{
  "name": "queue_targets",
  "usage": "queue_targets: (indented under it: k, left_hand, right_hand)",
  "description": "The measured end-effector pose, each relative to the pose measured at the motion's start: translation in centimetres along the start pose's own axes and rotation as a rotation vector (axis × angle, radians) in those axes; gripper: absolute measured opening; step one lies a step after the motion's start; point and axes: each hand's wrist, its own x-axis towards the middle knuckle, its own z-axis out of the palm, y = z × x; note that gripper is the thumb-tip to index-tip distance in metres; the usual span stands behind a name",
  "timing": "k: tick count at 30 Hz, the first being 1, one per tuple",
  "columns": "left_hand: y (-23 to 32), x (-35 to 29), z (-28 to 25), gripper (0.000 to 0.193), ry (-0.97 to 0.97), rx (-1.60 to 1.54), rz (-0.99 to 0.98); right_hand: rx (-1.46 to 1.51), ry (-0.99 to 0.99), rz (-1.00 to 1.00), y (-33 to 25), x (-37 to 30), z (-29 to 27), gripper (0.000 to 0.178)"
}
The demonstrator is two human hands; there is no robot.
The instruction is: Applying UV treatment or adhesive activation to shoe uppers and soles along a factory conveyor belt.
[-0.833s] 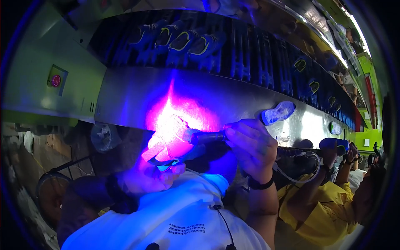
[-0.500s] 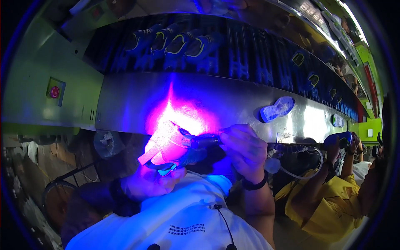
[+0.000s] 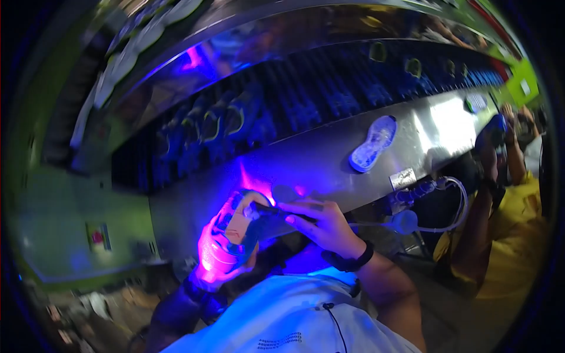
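My left hand [image 3: 215, 259] is closed around a shoe [image 3: 231, 242], under purple-pink light. The shoe's tan underside faces up. My right hand [image 3: 321, 222] grips a dark-handled brush [image 3: 269, 210] from the right. Its pale tip meets the shoe's bottom near one end; motion blur hides the exact contact. Beyond my right hand, a whitish-blue shoe sole [image 3: 375, 143] lies apart on the metal bench [image 3: 312, 156].
Behind the bench runs a dark slatted conveyor [image 3: 294, 106] with several shoes [image 3: 213, 125]. A hose with a pale round fitting [image 3: 405, 222] hangs at the bench's near edge. On the right sits a person in yellow [image 3: 500, 247]. A green panel [image 3: 94, 212] stands left.
The shoe has turned so its underside faces up, and the brush tip now meets it there. My view has tilted and swung, shifting the bench and conveyor in the picture.
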Motion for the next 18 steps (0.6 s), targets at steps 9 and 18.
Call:
queue_targets:
  k: [9, 18]
  left_hand:
    - [16.7, 26.1, 1.8, 0.084, 0.36, 1.178, 0.667]
    - [15.6, 40.0, 0.1, 0.088, 0.613, 1.958, 0.642]
  right_hand:
    - [-0.002, 0.652, 0.272, 7.5, -2.0, -4.4, 0.035]
    - [-0.041, 0.544, 0.254, 8.5, -1.3, -4.6, 0.031]
